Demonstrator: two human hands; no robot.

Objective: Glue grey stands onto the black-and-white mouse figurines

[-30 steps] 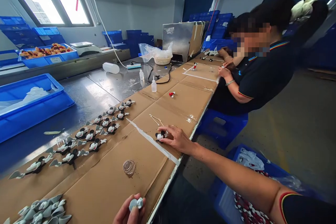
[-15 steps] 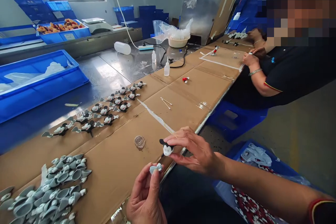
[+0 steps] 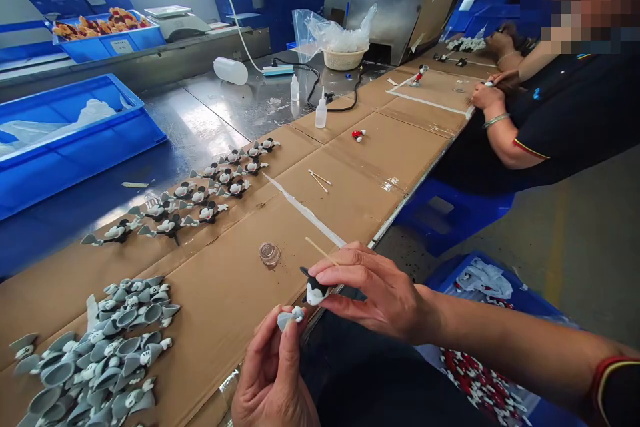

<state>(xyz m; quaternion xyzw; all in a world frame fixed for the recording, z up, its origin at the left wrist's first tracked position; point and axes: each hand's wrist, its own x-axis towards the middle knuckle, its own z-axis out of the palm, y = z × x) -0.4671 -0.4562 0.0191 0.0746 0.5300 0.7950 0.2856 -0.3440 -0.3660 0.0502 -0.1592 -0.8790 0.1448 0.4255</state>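
My left hand (image 3: 275, 373) pinches a small grey part with a white gloved hand (image 3: 290, 317) on it, between thumb and forefinger. Close beside it, my right hand (image 3: 375, 287) grips a black-and-white mouse head (image 3: 317, 291), its face turned downward. A thin wooden stick (image 3: 320, 248) juts from between the right fingers; its tip shape is unclear. The head and the grey part are near each other, and I cannot tell if they touch. A small clear round dish (image 3: 270, 255) lies on the cardboard beyond my hands. At lower left is a heap of grey cupped parts (image 3: 105, 353) with white hands.
Rows of mouse heads with parts attached (image 3: 200, 196) lie on the cardboard. Two cotton swabs (image 3: 320, 181), a red figure part (image 3: 358, 135) and a dropper bottle (image 3: 321, 112) are farther off. A blue bin (image 3: 80, 140) stands left. A co-worker (image 3: 565, 107) sits right.
The mouse head has tipped face-down and shifted slightly towards the grey part. The stick in my right hand has come into view. My left hand has moved a little left; the camera view has tilted down.
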